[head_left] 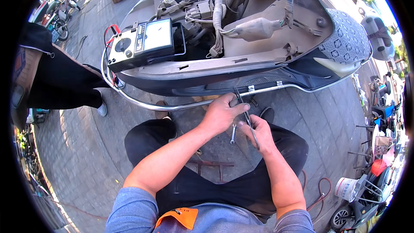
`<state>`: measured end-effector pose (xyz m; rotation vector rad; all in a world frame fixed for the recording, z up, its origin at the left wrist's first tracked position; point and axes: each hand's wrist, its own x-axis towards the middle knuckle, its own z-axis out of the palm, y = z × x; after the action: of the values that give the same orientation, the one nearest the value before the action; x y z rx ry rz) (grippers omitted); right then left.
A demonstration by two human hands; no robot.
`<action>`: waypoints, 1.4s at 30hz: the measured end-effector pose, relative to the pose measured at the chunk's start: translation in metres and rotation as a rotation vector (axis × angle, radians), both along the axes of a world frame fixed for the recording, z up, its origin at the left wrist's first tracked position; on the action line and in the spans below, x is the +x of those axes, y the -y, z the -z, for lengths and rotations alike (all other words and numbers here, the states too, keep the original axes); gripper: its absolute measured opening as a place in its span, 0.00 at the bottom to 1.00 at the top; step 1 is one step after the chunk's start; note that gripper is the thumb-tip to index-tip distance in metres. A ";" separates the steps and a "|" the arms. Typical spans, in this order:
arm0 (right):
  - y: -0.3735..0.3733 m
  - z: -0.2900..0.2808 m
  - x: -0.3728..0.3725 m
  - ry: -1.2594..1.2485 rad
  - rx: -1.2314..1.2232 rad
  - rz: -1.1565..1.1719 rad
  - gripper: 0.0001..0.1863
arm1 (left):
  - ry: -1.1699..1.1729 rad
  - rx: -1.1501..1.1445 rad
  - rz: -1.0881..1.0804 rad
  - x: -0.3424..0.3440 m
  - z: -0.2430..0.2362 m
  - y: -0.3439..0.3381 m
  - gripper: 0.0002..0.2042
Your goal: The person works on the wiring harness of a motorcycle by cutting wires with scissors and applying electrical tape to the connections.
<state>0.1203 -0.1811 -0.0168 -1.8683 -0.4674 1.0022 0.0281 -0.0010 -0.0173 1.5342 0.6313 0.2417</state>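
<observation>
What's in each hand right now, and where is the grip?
Right hand grips a slim metal tool at its lower handle end. Left hand pinches the same tool near its upper tip, below the scooter's chrome rail.

The person is sitting low with both knees bent and spread apart. Both bare forearms are coming up from the bottom of the view and pointing toward the middle. The left arm is reaching forward at a slant, and the left hand (222,113) is lying with its back up, fingers curled shut around something thin. The right arm is bending in from the other side. The right hand (258,133) is sitting just below and beside the left hand, almost touching it, and its fingers are also curling closed in a pinch. Both elbows are staying wide.
</observation>
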 end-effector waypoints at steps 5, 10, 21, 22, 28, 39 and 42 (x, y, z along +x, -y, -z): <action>-0.007 -0.007 -0.001 -0.082 0.105 0.203 0.15 | -0.102 0.136 -0.052 -0.002 -0.014 -0.005 0.24; -0.013 0.004 0.017 -0.014 0.081 0.316 0.16 | -0.041 0.029 0.013 -0.006 -0.010 0.000 0.17; -0.018 -0.010 0.006 0.688 -0.101 -0.049 0.18 | 0.084 -0.139 -0.182 -0.016 0.007 -0.018 0.11; -0.022 -0.015 0.002 0.707 -0.153 -0.059 0.19 | 0.083 -0.124 -0.204 -0.016 0.007 -0.019 0.12; -0.032 -0.007 -0.001 1.100 -0.137 -0.127 0.24 | 0.107 -0.110 -0.248 -0.019 -0.002 -0.019 0.11; -0.032 -0.021 0.007 0.815 -0.124 -0.094 0.22 | 0.071 -0.118 -0.252 -0.010 0.010 -0.019 0.12; -0.027 -0.017 0.012 0.699 -0.081 -0.111 0.22 | 0.213 -0.502 -0.166 -0.007 -0.014 -0.017 0.10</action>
<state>0.1327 -0.1539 -0.0002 -2.2638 -0.9551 0.4071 0.0209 0.0160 -0.0032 0.9609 0.5948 0.3389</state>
